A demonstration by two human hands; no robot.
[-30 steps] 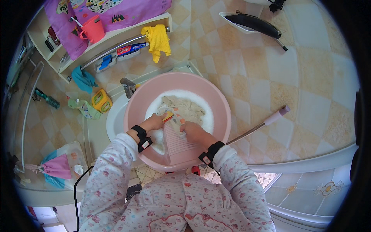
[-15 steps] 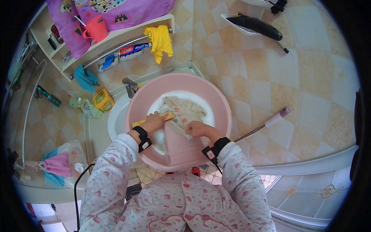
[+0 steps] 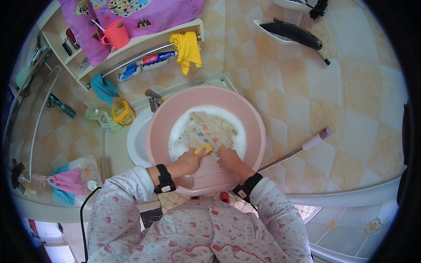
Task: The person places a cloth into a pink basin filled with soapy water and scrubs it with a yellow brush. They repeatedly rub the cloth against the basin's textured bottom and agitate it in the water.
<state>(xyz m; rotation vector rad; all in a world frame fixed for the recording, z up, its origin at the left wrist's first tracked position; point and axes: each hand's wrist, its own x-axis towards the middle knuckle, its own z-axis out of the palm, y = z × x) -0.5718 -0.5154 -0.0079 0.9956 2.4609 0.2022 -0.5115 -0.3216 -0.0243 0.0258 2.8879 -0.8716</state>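
Observation:
A pale beige cloth with grey and orange patches (image 3: pixel 215 125) lies bunched in foamy water inside a pink basin (image 3: pixel 164 114). Its near end rests on a ridged pink washboard (image 3: pixel 209 170) sloping up to the basin's near rim. My left hand (image 3: pixel 188 162) is closed on a yellow scrubbing brush (image 3: pixel 204 149), pressed against the cloth; most of the brush's handle is covered by the hand. To the right of it, my right hand (image 3: pixel 230 158) grips the cloth's near edge at the washboard.
The basin stands over a white sink (image 3: pixel 138 136) beside a faucet (image 3: pixel 153 100). Left of the sink are a yellow container (image 3: pixel 123 113) and a green-and-clear bottle (image 3: pixel 104 119). A rod with a lilac grip (image 3: pixel 316 137) leans at the right. A black cable (image 3: pixel 82 219) hangs by my left sleeve.
My left hand has drawn the brush nearer to me and to the right, across the cloth. My right hand has shifted slightly right and nearer. The view has shifted a little.

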